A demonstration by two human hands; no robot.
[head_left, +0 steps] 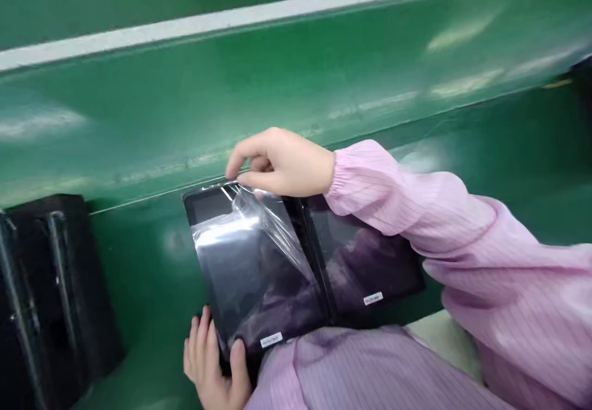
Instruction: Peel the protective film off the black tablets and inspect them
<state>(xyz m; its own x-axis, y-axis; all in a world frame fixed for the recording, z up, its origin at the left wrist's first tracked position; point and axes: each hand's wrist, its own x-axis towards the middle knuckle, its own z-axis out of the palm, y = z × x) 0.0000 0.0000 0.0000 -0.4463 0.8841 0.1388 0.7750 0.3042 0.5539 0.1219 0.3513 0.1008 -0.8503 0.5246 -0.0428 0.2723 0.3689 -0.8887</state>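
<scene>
Clear protective film (256, 234) is lifted off the upper corner of a black tablet (263, 293), curling away from the glass while its lower part lies on the screen. The right hand (282, 163), in a pink striped sleeve (407, 213), pinches the film's corner, thumb and forefinger closed together. The left hand (208, 357) is clamped on the tablet's lower edge, thumb on the front and fingers behind. The tablet lies at a slant beside a second dark tablet (365, 256), just in front of a green bench (296, 89), with a black box (50, 293) off to the left. Peeling looks to be the step in hand; the lifted corner seems to call for a slow, even pull across the screen.
</scene>
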